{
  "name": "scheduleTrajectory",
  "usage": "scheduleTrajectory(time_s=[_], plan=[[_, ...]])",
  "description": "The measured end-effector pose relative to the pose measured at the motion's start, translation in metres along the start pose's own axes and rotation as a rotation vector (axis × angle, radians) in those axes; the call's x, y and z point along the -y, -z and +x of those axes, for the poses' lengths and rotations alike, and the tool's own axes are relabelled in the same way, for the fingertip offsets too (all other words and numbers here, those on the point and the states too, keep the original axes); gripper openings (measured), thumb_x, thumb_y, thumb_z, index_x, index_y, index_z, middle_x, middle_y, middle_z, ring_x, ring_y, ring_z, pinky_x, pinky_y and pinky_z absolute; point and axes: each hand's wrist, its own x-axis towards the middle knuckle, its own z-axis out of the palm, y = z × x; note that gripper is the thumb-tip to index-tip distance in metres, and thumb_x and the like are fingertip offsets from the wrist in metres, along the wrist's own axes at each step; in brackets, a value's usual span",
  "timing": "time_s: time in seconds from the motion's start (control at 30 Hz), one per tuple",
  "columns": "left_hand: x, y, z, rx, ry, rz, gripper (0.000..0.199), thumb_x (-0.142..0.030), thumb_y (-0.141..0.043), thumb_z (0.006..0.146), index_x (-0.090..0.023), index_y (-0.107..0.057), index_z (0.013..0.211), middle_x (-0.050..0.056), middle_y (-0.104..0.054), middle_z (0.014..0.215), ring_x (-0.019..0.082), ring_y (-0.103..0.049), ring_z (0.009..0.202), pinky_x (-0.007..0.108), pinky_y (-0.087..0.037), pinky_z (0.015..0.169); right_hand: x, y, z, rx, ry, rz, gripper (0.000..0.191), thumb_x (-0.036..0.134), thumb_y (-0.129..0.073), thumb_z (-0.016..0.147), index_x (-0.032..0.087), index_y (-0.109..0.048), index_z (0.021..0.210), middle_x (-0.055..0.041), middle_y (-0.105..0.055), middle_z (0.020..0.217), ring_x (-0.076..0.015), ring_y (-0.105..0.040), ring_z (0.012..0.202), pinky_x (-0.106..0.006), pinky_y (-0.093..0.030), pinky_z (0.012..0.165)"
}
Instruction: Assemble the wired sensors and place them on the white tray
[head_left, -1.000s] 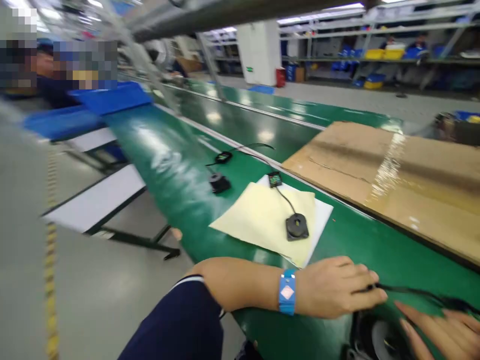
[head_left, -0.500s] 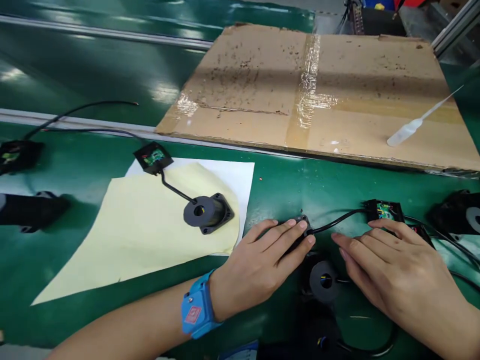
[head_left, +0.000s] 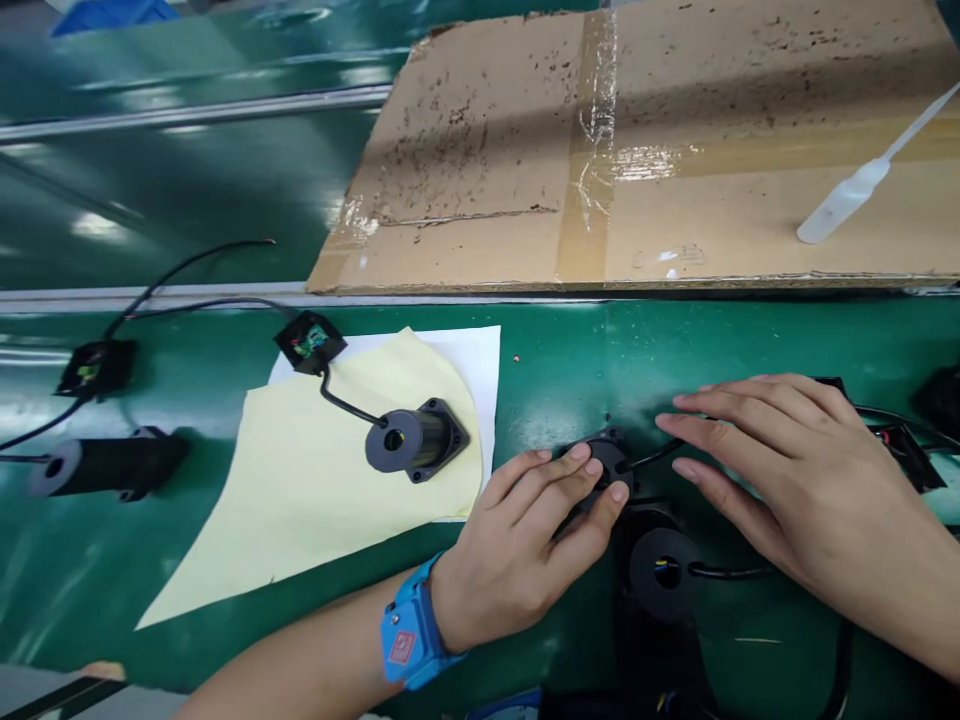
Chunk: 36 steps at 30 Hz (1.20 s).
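Observation:
My left hand (head_left: pixel 536 535), with a blue wrist strap (head_left: pixel 416 635), has its fingers curled over a black flanged cylinder (head_left: pixel 613 458) on the green bench. A black cable (head_left: pixel 656 456) runs from that cylinder toward my right hand (head_left: pixel 787 475). My right hand hovers over the cable with fingers stretched out and thumb apart; the part beneath its palm is hidden. Just below lies another black cylinder (head_left: pixel 660 570) with coloured wires visible in its hole. Left of my hands, a similar flanged cylinder (head_left: pixel 412 442) rests on yellow paper (head_left: pixel 315 500), wired to a small open box with a circuit board (head_left: pixel 310 342).
A large taped cardboard sheet (head_left: pixel 480 150) lies along the back, with a white plastic dropper bottle (head_left: pixel 844 200) on it. At the left are another cylinder (head_left: pixel 105 465) and circuit box (head_left: pixel 96 368). A black box (head_left: pixel 907 455) sits beyond my right hand.
The camera view has shifted. My right hand has moved up over the cable and now covers the circuit box there. More of the cylinder's round end shows under my left fingers.

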Motion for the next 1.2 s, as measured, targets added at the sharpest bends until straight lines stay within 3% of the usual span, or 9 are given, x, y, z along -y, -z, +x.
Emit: scheduleTrajectory(time_s=[0.13,0.3,0.53,0.7,0.83,0.97,1.2], plan=[[-0.001,0.001,0.0,0.045,0.021,-0.031,0.032,-0.008,-0.049,0.1,-0.016,-0.066,0.127,0.013,-0.071,0.121,0.028,-0.06,0.124,0.042,-0.043,0.102,-0.005,-0.01,0.002,0.055,-0.021,0.122,0.025,0.03,-0.049,0.107,0.024,-0.07,0.119,-0.0007,-0.074,0.104,-0.0159,-0.068,0.097,-0.041,-0.041,0.104],[0.001,0.004,0.002,0.077,-0.001,-0.053,0.032,-0.01,-0.045,0.103,-0.015,-0.066,0.127,0.016,-0.066,0.138,0.03,-0.059,0.125,0.042,-0.043,0.099,-0.002,-0.013,0.007,0.051,0.014,0.315,0.019,0.027,-0.055,0.103,0.021,-0.073,0.108,-0.0018,-0.068,0.089,-0.0145,-0.063,0.082,-0.031,-0.047,0.075],[0.001,0.004,0.007,0.052,0.001,-0.057,0.028,-0.011,-0.048,0.103,-0.015,-0.068,0.121,0.013,-0.071,0.132,0.026,-0.06,0.125,0.041,-0.041,0.104,0.011,-0.014,0.008,-0.032,0.06,0.235,0.012,0.014,-0.06,0.099,0.012,-0.072,0.099,-0.0037,-0.066,0.081,-0.0157,-0.057,0.071,-0.034,-0.042,0.067],[0.005,-0.002,-0.001,0.01,0.013,-0.108,0.03,-0.01,-0.056,0.101,-0.017,-0.067,0.128,0.012,-0.07,0.132,0.024,-0.059,0.126,0.041,-0.04,0.106,0.004,-0.015,0.005,0.012,0.042,0.28,0.014,0.022,-0.06,0.101,0.018,-0.07,0.109,-0.0018,-0.07,0.09,-0.0178,-0.062,0.083,-0.035,-0.044,0.075],[0.006,-0.008,-0.007,-0.035,0.019,-0.12,0.032,-0.01,-0.063,0.098,-0.017,-0.067,0.129,0.01,-0.074,0.119,0.024,-0.06,0.125,0.041,-0.039,0.108,-0.006,-0.009,0.0,0.034,-0.011,0.238,0.023,0.029,-0.06,0.101,0.021,-0.067,0.122,-0.0031,-0.071,0.105,-0.0212,-0.062,0.099,-0.038,-0.044,0.087],[0.006,-0.013,-0.009,-0.07,0.032,-0.102,0.033,-0.008,-0.066,0.095,-0.019,-0.069,0.126,0.008,-0.071,0.106,0.024,-0.061,0.123,0.041,-0.039,0.107,-0.011,-0.003,-0.001,0.014,0.005,0.216,0.018,0.027,-0.057,0.102,0.023,-0.069,0.115,-0.0015,-0.072,0.106,-0.0208,-0.063,0.1,-0.039,-0.041,0.089],[0.012,-0.014,-0.008,-0.1,0.051,-0.172,0.018,-0.021,-0.065,0.099,-0.014,-0.067,0.115,0.012,-0.063,0.115,0.027,-0.06,0.124,0.039,-0.047,0.1,-0.01,-0.003,-0.001,-0.019,-0.003,0.234,0.015,0.023,-0.056,0.102,0.025,-0.069,0.111,0.0009,-0.072,0.102,-0.0185,-0.063,0.097,-0.038,-0.039,0.087]])
